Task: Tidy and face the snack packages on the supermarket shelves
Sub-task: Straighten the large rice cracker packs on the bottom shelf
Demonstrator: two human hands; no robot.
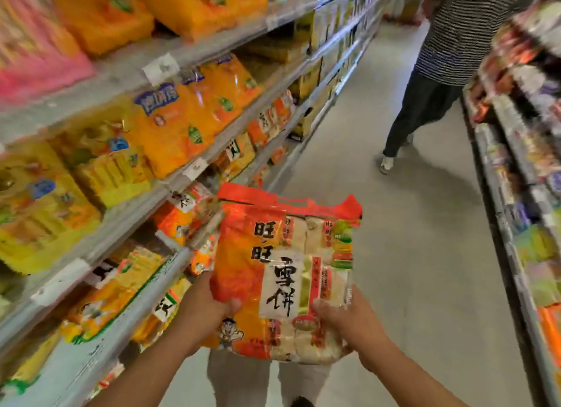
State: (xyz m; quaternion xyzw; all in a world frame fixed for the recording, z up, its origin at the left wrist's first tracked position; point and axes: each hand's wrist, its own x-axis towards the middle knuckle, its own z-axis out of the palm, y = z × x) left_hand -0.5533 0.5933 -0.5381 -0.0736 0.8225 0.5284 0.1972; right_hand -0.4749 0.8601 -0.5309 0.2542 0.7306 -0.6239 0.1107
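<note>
I hold a large orange-red rice cracker bag (pixel 282 254) in front of me over the aisle floor, its printed face up toward me. My left hand (pixel 209 306) grips its lower left edge, thumb on the front. My right hand (pixel 343 315) grips its lower right corner, thumb on the front. The left shelves (pixel 170 191) hold more snack packages: orange and yellow bags (pixel 182 124) on the middle shelf, and similar orange-red bags (pixel 182 218) on the lower shelf right beside the bag I hold.
A person in a striped top and dark trousers (pixel 425 87) stands further down the aisle, near the right shelves (pixel 516 194). Grey floor (pixel 409 239) runs between the two shelf rows. My own legs show below the bag.
</note>
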